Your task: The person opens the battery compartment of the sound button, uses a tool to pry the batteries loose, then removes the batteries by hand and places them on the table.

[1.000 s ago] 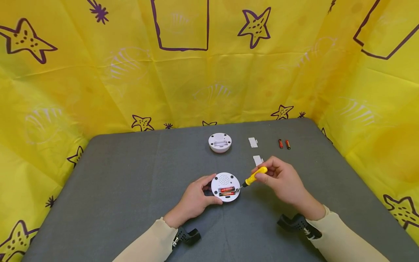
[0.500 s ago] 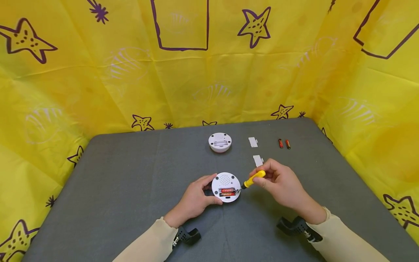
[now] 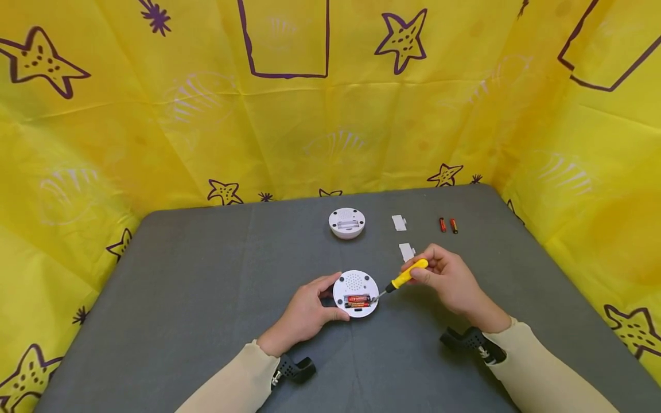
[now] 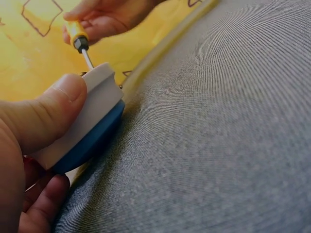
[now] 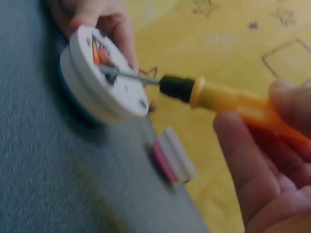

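My left hand (image 3: 304, 312) grips a round white device (image 3: 355, 281) by its left edge, thumb in front and fingers behind. Its underside faces up, with black feet, speaker holes and an uncovered battery bay. Two red batteries (image 3: 357, 302) lie in that bay. The left wrist view shows a blue lower part (image 4: 92, 141) under the white body. My right hand (image 3: 451, 281) pinches a yellow-handled screwdriver (image 3: 408, 275). Its metal shaft (image 5: 133, 75) reaches to the right end of the bay in the right wrist view; exact tip contact is blurred.
A second white device (image 3: 347, 223) sits upside down behind, its battery bay without batteries. Two white battery covers (image 3: 399, 222) lie to the right, the nearer one partly behind my right hand. Two loose batteries (image 3: 448, 225) lie farther right. Yellow cloth (image 3: 289, 132) surrounds the grey table (image 3: 206, 298).
The screwdriver handle dipped slightly, then rose and shifted right with my right hand, while its tip stays at the bay's right end. My left hand and the device barely moved.
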